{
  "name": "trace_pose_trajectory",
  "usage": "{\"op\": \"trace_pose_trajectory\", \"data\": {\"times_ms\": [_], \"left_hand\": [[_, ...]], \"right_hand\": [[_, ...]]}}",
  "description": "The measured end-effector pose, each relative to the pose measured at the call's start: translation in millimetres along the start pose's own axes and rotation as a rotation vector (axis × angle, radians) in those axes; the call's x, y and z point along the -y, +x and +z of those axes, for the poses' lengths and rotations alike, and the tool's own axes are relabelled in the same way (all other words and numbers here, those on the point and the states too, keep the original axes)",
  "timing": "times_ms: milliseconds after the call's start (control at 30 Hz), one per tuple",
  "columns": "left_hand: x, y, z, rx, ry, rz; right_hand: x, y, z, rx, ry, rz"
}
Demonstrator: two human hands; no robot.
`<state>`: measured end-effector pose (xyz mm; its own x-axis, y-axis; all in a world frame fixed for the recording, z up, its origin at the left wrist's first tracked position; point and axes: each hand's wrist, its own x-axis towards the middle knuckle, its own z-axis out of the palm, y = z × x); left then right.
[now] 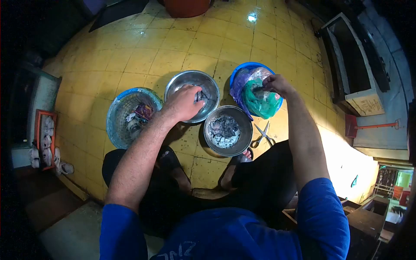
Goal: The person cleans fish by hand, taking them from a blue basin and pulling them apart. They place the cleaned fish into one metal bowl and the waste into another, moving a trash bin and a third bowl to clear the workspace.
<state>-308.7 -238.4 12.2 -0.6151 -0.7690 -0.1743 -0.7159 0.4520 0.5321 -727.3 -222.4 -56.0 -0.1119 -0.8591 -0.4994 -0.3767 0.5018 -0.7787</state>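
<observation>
My left hand (185, 104) reaches into a steel bowl (177, 82), thumb and fingers curled round grey, slippery-looking pieces (203, 94) that look like small fish. At the right, my right hand (279, 85) is over a blue basin (245, 66), its fingers pinched together at the mouth of a green plastic bag (264, 105); what they hold is hidden. Purple plastic (238, 92) and clear plastic lie in the same basin. Between my feet stands a second metal bowl (248, 138) with dark grey pieces (224, 125) and whitish liquid.
A mesh basket (113, 117) with wrappers and scraps stands left of the bowls. Open scissors (263, 134) lie on the yellow tiled floor (190, 162) near my foot. A shoe rack (40, 138) is far left, an open cabinet (351, 56) far right, and a reddish tub (186, 6) ahead.
</observation>
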Motion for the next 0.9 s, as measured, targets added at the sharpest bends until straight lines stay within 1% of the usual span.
{"op": "trace_pose_trajectory", "data": {"times_ms": [33, 100, 233, 267, 333, 367, 400, 433, 467, 500, 533, 567, 633, 700, 767, 833, 867, 900], "left_hand": [[0.8, 0.1, 0.2, -0.007, 0.015, 0.013], [-0.6, -0.9, -1.5, 0.002, 0.016, 0.02], [-3.8, -0.2, 0.7, 0.009, -0.008, 0.05], [-5.2, -0.5, 2.8, 0.007, -0.011, 0.051], [-8.7, -1.6, 6.9, -0.091, -0.103, 0.164], [-11.8, -2.3, 8.9, -0.085, -0.102, 0.162], [-15.7, -2.4, 11.1, -0.054, -0.19, 0.171], [-19.4, -2.1, 13.2, -0.024, -0.277, 0.178], [-22.3, -2.6, 16.8, 0.009, -0.364, 0.182], [-25.6, -3.8, 21.6, 0.021, -0.362, 0.172], [-29.1, -4.2, 26.1, 0.027, -0.43, 0.172], [-31.9, -4.4, 29.8, 0.031, -0.496, 0.175], [-37.5, -8.0, 38.2, 0.057, -0.524, 0.154], [-45.1, -12.5, 42.7, 0.09, -0.588, 0.12], [-45.8, -14.8, 47.7, 0.129, -0.574, 0.097], [-40.9, -14.4, 59.1, 0.04, -0.617, 0.07], [-43.8, -17.6, 56.1, -0.005, -0.582, 0.066], [-42.0, -16.0, 57.3, 0.001, -0.578, 0.068]], "right_hand": [[4.9, -6.5, -3.7, -0.001, -0.005, -0.005], [19.8, -28.4, -2.2, -0.053, 0.305, -0.073], [47.4, -56.8, -1.8, -0.061, 0.312, -0.094], [52.9, -62.1, -0.1, -0.09, 0.266, -0.132], [67.4, -77.1, 7.9, -0.116, 0.224, -0.169], [78.7, -89.8, 16.4, -0.15, 0.108, -0.182], [88.2, -101.4, 26.4, -0.181, -0.007, -0.194], [95.9, -112.0, 37.1, -0.175, 0.0, -0.19], [101.6, -122.0, 48.2, -0.129, -0.013, -0.23], [101.8, -126.8, 58.7, -0.083, -0.023, -0.267], [94.9, -123.2, 67.8, -0.069, -0.065, -0.321], [82.8, -115.9, 79.3, -0.114, -0.128, -0.414], [99.9, -129.0, 104.9, 0.02, -0.082, -0.357], [113.2, -137.0, 122.4, 0.114, -0.207, -0.382], [109.7, -133.5, 138.3, 0.116, -0.164, -0.38], [106.8, -129.7, 148.4, 0.17, -0.216, -0.462], [109.3, -131.5, 149.7, 0.16, -0.283, -0.494], [107.6, -130.0, 148.5, 0.156, -0.277, -0.493]]}}
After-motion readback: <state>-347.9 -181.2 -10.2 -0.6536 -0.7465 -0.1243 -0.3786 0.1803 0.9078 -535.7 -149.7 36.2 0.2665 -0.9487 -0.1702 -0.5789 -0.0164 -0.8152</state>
